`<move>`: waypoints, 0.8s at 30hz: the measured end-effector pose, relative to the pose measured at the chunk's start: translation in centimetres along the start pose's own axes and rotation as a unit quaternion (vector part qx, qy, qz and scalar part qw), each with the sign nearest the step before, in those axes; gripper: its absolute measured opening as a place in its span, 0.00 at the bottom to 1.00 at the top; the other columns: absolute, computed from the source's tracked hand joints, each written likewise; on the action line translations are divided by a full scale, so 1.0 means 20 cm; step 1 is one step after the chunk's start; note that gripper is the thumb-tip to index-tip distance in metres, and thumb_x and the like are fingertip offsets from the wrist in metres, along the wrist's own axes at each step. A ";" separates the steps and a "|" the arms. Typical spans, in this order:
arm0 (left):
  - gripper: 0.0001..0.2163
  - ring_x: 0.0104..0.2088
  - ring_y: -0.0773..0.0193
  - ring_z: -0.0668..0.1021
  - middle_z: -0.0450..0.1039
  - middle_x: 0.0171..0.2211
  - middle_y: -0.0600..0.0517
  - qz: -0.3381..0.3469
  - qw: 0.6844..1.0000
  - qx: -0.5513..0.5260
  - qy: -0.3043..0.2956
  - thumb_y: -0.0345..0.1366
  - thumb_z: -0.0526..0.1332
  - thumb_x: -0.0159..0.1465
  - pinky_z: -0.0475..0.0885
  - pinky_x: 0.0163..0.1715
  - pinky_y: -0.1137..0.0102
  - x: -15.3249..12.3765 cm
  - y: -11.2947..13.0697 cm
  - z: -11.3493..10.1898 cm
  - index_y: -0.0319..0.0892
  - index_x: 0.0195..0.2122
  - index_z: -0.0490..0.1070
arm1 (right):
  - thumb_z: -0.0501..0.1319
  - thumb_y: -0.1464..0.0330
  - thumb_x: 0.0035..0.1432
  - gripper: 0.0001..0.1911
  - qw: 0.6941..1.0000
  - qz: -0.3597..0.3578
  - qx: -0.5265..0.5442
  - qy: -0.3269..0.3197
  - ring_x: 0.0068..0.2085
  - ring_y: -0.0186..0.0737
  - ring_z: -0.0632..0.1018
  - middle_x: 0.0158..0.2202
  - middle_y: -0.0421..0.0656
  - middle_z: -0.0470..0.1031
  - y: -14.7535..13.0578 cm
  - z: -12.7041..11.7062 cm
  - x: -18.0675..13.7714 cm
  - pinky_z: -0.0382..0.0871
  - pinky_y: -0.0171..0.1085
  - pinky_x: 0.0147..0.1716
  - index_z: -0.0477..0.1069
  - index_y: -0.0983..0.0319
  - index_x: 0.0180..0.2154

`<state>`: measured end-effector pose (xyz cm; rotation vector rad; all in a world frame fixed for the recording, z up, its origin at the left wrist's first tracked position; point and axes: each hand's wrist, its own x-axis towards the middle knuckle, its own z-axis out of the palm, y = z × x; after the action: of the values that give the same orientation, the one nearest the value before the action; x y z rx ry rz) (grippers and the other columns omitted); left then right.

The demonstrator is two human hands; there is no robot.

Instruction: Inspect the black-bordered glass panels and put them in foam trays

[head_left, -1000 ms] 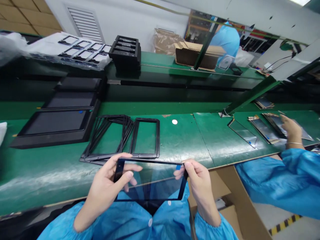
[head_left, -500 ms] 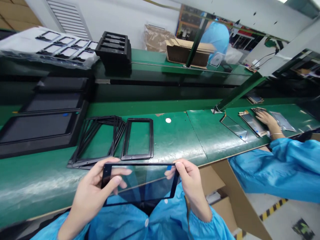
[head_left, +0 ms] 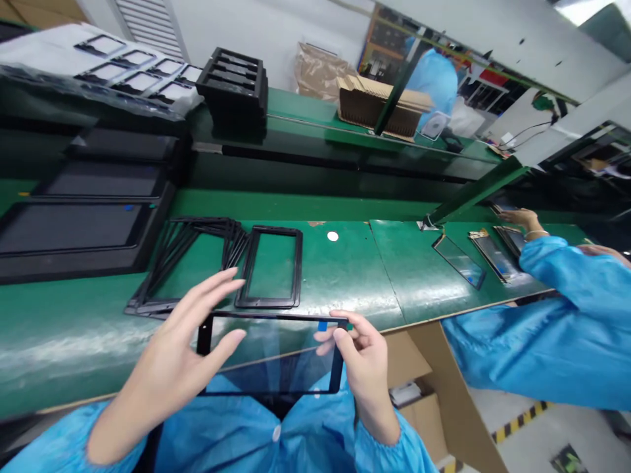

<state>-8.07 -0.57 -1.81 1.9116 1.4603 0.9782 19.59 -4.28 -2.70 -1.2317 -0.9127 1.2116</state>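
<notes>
A clear touchscreen glass panel (head_left: 276, 355) with a black border and a blue tab hangs in front of my body, just off the bench edge. My right hand (head_left: 362, 358) pinches its right end, thumb in front and fingers behind. At its left end my left hand (head_left: 182, 355) is spread, thumb and fingers apart and not gripping the panel. Beyond it on the green bench lie a skewed stack of black frames (head_left: 162, 263) and a neater black frame pile (head_left: 251, 266).
Framed screens rest in a black tray (head_left: 162, 233) at left. A green post (head_left: 473, 190) rises at right, near glass panels (head_left: 458, 261). A co-worker's hand (head_left: 525, 220) reaches among the panels. Below the bench edge stands an open carton (head_left: 444, 387).
My left hand has let go of the panel's left end and opened. My right hand still holds it. The co-worker's hand has moved farther back over the bench.
</notes>
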 end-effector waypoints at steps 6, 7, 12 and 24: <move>0.12 0.45 0.53 0.86 0.88 0.46 0.50 0.188 0.959 0.117 -0.174 0.41 0.62 0.75 0.76 0.54 0.59 0.15 0.11 -0.04 0.47 0.51 0.84 | 0.71 0.59 0.65 0.12 0.999 0.002 -0.033 0.012 0.28 0.41 0.89 0.30 0.45 0.89 0.00 -0.03 -0.04 0.84 0.34 0.34 0.82 0.59 0.46; 0.12 0.42 0.54 0.86 0.88 0.44 0.50 0.189 0.959 0.113 -0.181 0.41 0.61 0.76 0.77 0.48 0.62 0.17 0.12 -0.04 0.45 0.49 0.84 | 0.72 0.59 0.65 0.12 0.999 0.004 -0.036 0.013 0.27 0.42 0.88 0.30 0.45 0.89 0.00 -0.04 -0.04 0.84 0.34 0.33 0.82 0.59 0.46; 0.12 0.39 0.56 0.87 0.88 0.40 0.50 0.190 0.961 0.097 -0.175 0.40 0.60 0.76 0.76 0.39 0.66 0.15 0.14 -0.05 0.45 0.47 0.85 | 0.72 0.56 0.64 0.15 0.999 0.021 -0.034 0.012 0.26 0.45 0.88 0.30 0.47 0.88 0.01 -0.06 -0.03 0.84 0.36 0.30 0.83 0.60 0.44; 0.20 0.33 0.57 0.88 0.88 0.42 0.47 -0.117 0.936 -0.201 -0.264 0.44 0.55 0.77 0.81 0.34 0.68 0.09 0.19 0.15 0.45 0.65 0.76 | 0.70 0.49 0.64 0.24 0.988 0.082 0.046 -0.122 0.37 0.49 0.90 0.38 0.47 0.90 0.00 0.03 0.05 0.86 0.42 0.41 0.84 0.56 0.55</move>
<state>-3.14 0.26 -0.23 1.5010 1.0423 0.5371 19.24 -3.10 -2.65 -1.1168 -0.9347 1.5443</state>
